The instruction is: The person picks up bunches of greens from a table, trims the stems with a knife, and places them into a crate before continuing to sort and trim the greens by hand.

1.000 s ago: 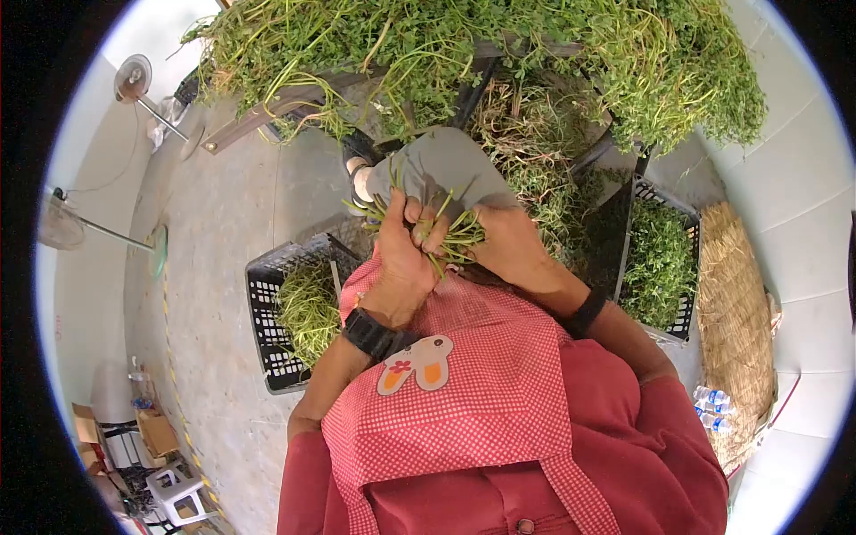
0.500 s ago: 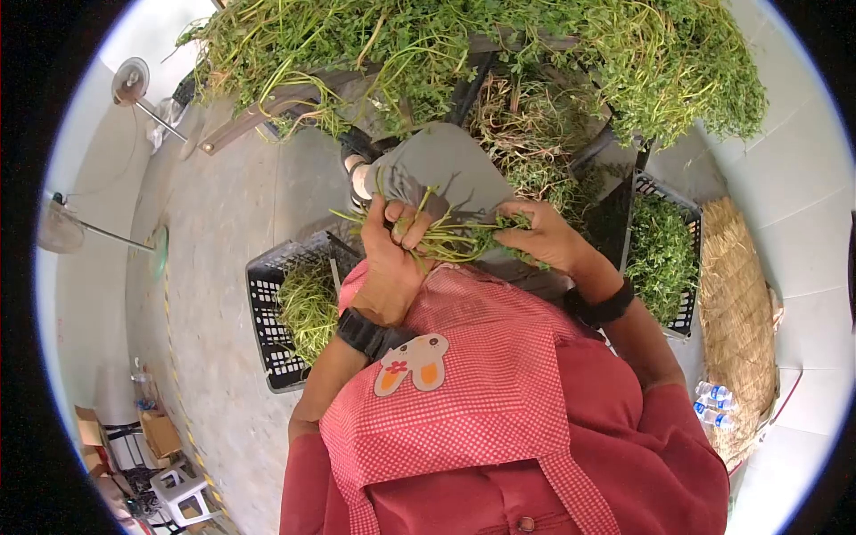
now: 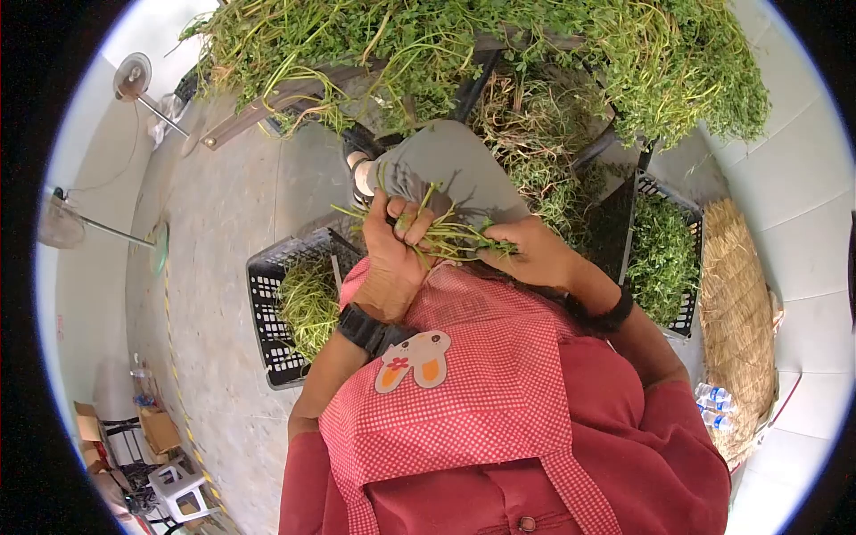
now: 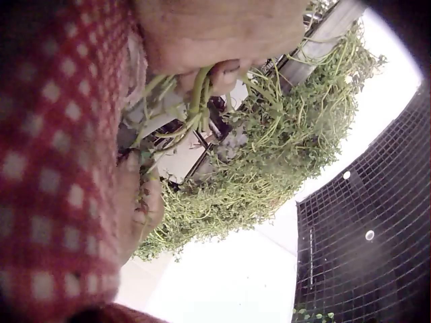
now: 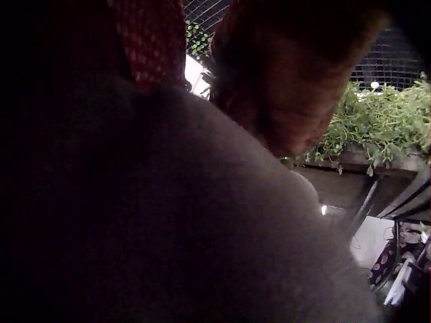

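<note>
Above the lap, the left hand point(image 3: 394, 245) grips a small bunch of green stems point(image 3: 446, 237), its fingers curled round them. The right hand point(image 3: 533, 251) pinches the leafy right end of the same bunch between thumb and fingers. In the left wrist view the stems point(image 4: 196, 101) run down from the left hand point(image 4: 219, 37) to the right hand's fingers point(image 4: 143, 208). The right wrist view is dark; the right hand point(image 5: 283, 81) shows there, but its fingertips are hidden.
A table edge point(image 3: 259, 111) carries heaped greens point(image 3: 428, 53). Black crates stand left point(image 3: 267, 343) and right point(image 3: 688, 303), both holding greens. More plants point(image 3: 535, 134) lie beneath the table. A straw roll point(image 3: 736, 321), bottles point(image 3: 713, 406), a white stool point(image 3: 178, 492) and fans point(image 3: 132, 77) surround.
Over the last second the right hand moved right to the leafy end of the bunch, then slightly back left. The left hand shifted a little left and still grips the stems.
</note>
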{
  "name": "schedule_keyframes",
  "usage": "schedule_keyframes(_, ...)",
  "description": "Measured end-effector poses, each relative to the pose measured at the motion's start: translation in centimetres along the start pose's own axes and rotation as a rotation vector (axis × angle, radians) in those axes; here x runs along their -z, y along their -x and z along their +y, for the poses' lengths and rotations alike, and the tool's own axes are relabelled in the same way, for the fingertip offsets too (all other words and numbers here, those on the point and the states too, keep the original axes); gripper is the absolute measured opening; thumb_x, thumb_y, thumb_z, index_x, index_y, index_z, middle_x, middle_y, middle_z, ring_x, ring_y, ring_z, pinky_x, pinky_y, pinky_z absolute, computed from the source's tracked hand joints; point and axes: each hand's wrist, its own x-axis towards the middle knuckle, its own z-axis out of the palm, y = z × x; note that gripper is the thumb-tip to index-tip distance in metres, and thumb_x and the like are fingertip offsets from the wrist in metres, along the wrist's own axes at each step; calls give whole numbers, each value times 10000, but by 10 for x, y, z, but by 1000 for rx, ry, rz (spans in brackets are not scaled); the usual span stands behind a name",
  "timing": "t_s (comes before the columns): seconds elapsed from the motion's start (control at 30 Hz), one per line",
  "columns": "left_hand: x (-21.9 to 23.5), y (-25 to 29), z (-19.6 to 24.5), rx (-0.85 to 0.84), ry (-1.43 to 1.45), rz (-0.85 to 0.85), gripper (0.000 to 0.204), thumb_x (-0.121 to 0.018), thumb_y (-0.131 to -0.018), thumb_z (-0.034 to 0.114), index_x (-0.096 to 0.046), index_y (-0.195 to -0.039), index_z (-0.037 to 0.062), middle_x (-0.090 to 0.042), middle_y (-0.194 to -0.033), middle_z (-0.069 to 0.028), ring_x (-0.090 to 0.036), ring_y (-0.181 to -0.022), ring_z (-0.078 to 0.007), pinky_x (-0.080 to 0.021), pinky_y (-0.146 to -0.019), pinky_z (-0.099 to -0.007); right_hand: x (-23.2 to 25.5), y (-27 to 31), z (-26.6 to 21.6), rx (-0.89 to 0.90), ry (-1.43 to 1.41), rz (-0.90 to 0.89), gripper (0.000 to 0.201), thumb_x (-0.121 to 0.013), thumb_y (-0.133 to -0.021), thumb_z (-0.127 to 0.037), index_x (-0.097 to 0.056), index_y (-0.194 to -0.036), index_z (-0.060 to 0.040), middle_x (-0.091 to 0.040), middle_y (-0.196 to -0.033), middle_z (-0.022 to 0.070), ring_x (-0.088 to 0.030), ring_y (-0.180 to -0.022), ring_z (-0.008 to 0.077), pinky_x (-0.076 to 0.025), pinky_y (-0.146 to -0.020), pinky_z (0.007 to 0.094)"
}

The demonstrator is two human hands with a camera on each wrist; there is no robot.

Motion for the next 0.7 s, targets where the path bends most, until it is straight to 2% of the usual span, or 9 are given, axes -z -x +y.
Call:
schedule_keyframes(0.1, 0, -1, 0, 10, -31, -3, 421, -378, -963, 410, -418, -619, 170, -329, -466, 36, -302, -398, -106, -258, -396, -265, 2, 1, -1, -68, -2, -30, 165, -633, -803, -166, -582, -837, -13, -571, -701, 183, -583, -622, 346, -445, -565, 411)
schedule_keyframes(0.2, -1, -1, -3, 51, -13, -33, 411, -397, -957, 408, -405, -618, 175, -313, -467, 39, -296, -398, -106, -246, -386, -264, -7, 0, 0, -48, 233, 34, 232, -596, -818, -203, -539, -841, 21, -569, -675, 225, -585, -667, 399, -456, -611, 469)
schedule_keyframes(0.27, -9, 4, -6, 78, -129, 13, 404, -412, -952, 426, -385, -637, 173, -302, -491, 41, -262, -413, -107, -202, -368, -259, -15, -3, -4, -194, 481, 145, 244, -572, -823, -195, -516, -843, 42, -579, -701, 245, -598, -701, 405, -470, -639, 474)
schedule_keyframes(0.43, -4, 2, -6, 34, -160, 3, 403, -433, -948, 408, -378, -634, 162, -315, -504, 26, -258, -411, -113, -208, -374, -267, 6, 4, 28, -276, 300, 182, 283, -563, -829, -205, -544, -922, 62, -577, -728, 264, -590, -682, 407, -474, -622, 451)
schedule_keyframes(0.5, -9, -3, -8, 25, -151, -38, 403, -438, -948, 402, -377, -633, 158, -322, -507, 21, -258, -409, -115, -211, -376, -266, 15, 4, 22, -209, -25, 182, 294, -580, -844, -208, -567, -952, 64, -560, -683, 235, -569, -599, 320, -461, -588, 393)
schedule_keyframes(0.53, -7, -3, -7, 4, -119, -30, 401, -437, -949, 398, -377, -633, 158, -325, -506, 18, -255, -404, -116, -212, -377, -264, 16, 4, 18, -210, -24, 180, 294, -580, -844, -208, -567, -952, 64, -560, -683, 235, -569, -599, 320, -461, -588, 393)
schedule_keyframes(0.6, -4, 0, -3, -21, -96, -12, 400, -437, -949, 395, -377, -633, 158, -329, -504, 15, -252, -400, -116, -213, -377, -262, 13, 4, 13, -56, -209, 133, 288, -599, -864, -215, -587, -938, 63, -552, -670, 152, -507, -584, 174, -432, -566, 329)
schedule_keyframes(0.63, -4, 0, -2, -15, -84, 4, 398, -435, -950, 392, -377, -633, 159, -327, -498, 15, -253, -398, -116, -212, -377, -259, 12, 4, 14, -53, -212, 136, 288, -599, -864, -215, -587, -938, 63, -552, -670, 152, -507, -584, 174, -432, -566, 329)
schedule_keyframes(0.7, -2, -3, -2, -4, -71, 15, 396, -434, -951, 390, -376, -633, 159, -326, -492, 14, -255, -396, -116, -211, -377, -255, 14, 5, 15, -57, -296, 105, 289, -598, -881, -216, -591, -954, 64, -551, -696, 85, -471, -636, 94, -422, -569, 292)
